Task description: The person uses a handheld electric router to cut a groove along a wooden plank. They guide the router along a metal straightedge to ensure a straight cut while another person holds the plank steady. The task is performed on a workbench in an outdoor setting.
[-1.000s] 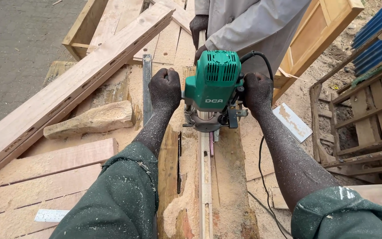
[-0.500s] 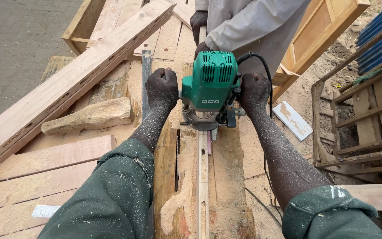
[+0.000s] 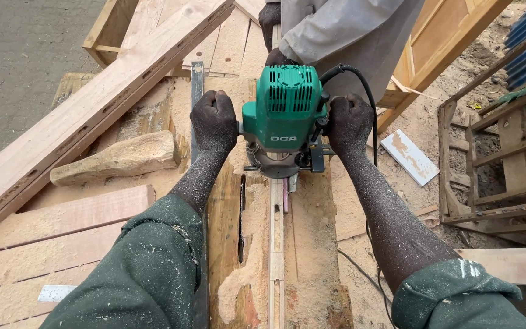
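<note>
We're over a rough wooden counter (image 3: 62,244) of planks dusted with sawdust. A long beam (image 3: 92,109) runs diagonally across its upper left, with notches cut along its edge. A thick plank (image 3: 312,244) lies lengthwise down the middle, pointing away from us, with a narrow strip (image 3: 276,244) of wood on top along its centre and a dark slot (image 3: 241,219) cut just left of the strip. Loose sawdust (image 3: 245,286) is piled on the plank's near end.

At right, off the counter, a slatted wooden frame (image 3: 494,158) stands on sandy ground. A second person in a light grey coat (image 3: 348,36) stands at the far end, one dark hand (image 3: 278,58) just behind the tool.

A green router (image 3: 284,116) sits upright on the plank at the far end of the strip, base down on the wood, black cord (image 3: 369,109) looping off its right side. A chunk of rough offcut wood (image 3: 117,159) lies left of it, near the beam. A metal ruler (image 3: 196,97) lies alongside the plank's left edge. A small white board (image 3: 410,157) lies on the ground to the right.

Our left hand (image 3: 214,120) is closed in a fist on the router's left handle; right hand (image 3: 349,122) is fisted on the right handle. Both forearms are coated in fine dust, green sleeves (image 3: 147,268) flecked with it.
</note>
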